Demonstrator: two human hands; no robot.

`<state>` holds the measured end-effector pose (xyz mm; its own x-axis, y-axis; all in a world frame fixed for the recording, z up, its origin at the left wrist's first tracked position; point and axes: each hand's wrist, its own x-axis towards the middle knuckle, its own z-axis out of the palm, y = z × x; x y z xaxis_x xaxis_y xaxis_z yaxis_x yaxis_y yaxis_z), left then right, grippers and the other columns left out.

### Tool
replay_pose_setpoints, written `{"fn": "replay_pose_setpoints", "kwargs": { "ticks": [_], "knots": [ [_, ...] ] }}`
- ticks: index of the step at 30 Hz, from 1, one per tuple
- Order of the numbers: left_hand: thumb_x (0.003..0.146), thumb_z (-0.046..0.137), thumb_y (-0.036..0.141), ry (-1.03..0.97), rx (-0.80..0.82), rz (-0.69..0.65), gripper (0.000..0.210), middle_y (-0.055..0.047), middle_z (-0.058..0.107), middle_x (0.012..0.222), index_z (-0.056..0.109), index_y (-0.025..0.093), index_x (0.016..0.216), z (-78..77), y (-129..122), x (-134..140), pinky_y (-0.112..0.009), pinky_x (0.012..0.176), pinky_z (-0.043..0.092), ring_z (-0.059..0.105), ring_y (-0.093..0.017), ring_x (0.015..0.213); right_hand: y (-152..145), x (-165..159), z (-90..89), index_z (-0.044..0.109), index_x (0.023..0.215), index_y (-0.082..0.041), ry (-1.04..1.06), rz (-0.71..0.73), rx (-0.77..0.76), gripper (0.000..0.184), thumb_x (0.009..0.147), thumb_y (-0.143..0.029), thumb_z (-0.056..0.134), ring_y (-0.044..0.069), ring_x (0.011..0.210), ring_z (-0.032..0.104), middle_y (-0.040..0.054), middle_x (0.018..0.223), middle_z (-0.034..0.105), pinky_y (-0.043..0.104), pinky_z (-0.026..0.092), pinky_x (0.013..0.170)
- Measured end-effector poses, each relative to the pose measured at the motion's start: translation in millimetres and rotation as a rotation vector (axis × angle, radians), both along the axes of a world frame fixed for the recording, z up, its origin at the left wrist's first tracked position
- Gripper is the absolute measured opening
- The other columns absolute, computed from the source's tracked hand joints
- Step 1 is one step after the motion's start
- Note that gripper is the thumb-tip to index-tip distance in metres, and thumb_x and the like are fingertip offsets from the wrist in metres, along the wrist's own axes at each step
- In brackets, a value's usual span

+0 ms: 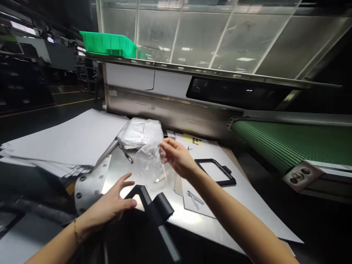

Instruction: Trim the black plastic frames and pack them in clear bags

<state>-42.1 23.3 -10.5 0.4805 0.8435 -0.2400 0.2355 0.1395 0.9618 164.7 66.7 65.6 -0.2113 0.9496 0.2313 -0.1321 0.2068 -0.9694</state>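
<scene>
My right hand (176, 156) pinches a thin clear plastic bag (150, 161), which hangs over the metal tabletop. Through the bag, a small blade-like tool (160, 179) shows on the table. My left hand (112, 201) is at the near table edge, thumb against a black plastic frame (148, 205) and index finger raised. Its lower fingers are hidden, but the frame appears held up by it, tilted past the edge. A stack of clear plastic bags (141, 132) lies behind the bag. On a white sheet to the right rests a second black frame (216, 171).
White sheets (63, 139) are stacked at the left. Nail clippers (195, 198) and small dark pieces on yellow paper (194, 139) lie on the white board (247, 205). A green conveyor belt (297, 143) runs at the right. A green bin (107, 44) stands on the shelf above.
</scene>
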Motion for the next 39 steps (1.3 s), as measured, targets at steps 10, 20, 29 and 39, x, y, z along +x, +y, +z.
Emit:
{"fn": "replay_pose_setpoints", "kwargs": {
  "ticks": [10, 20, 29, 39],
  "knots": [
    [0.073, 0.056, 0.034, -0.216, -0.276, 0.289, 0.032, 0.002, 0.050, 0.072, 0.045, 0.015, 0.097, -60.5, -116, -45, -0.015, 0.033, 0.020, 0.031, 0.002, 0.034, -138, -47, -62.4, 0.056, 0.075, -0.020, -0.567, 0.161, 0.456, 0.011, 0.077, -0.016, 0.046, 0.013, 0.054, 0.042, 0.0012, 0.060, 0.049, 0.026, 0.033, 0.051],
    [0.072, 0.053, 0.046, -0.112, -0.546, 0.573, 0.055, 0.004, 0.049, 0.062, 0.031, 0.013, 0.111, -129.3, -185, -64, -0.014, 0.031, 0.028, 0.035, -0.003, 0.036, -223, -59, -199.3, 0.049, 0.073, -0.020, -0.699, 0.248, 0.491, 0.029, 0.089, -0.027, 0.026, 0.011, 0.043, 0.051, 0.0014, 0.052, 0.057, 0.020, 0.039, 0.041],
    [0.062, 0.063, 0.048, -0.093, -0.701, 0.634, 0.051, 0.003, 0.055, 0.062, 0.041, 0.013, 0.092, -152.0, -192, -63, -0.015, 0.029, 0.029, 0.035, -0.002, 0.032, -243, -53, -211.4, 0.052, 0.080, -0.018, -0.722, 0.229, 0.287, 0.016, 0.085, -0.021, 0.038, 0.011, 0.052, 0.056, 0.0009, 0.059, 0.059, 0.021, 0.044, 0.055],
    [0.064, 0.060, 0.051, -0.086, -0.766, 0.707, 0.039, 0.005, 0.046, 0.052, 0.050, 0.013, 0.064, -146.6, -178, -54, -0.015, 0.033, 0.026, 0.030, -0.002, 0.036, -208, -55, -209.9, 0.057, 0.084, -0.016, -0.816, 0.226, 0.346, 0.018, 0.083, -0.026, 0.042, 0.015, 0.057, 0.047, 0.0047, 0.064, 0.055, 0.027, 0.038, 0.051]
  ]
}}
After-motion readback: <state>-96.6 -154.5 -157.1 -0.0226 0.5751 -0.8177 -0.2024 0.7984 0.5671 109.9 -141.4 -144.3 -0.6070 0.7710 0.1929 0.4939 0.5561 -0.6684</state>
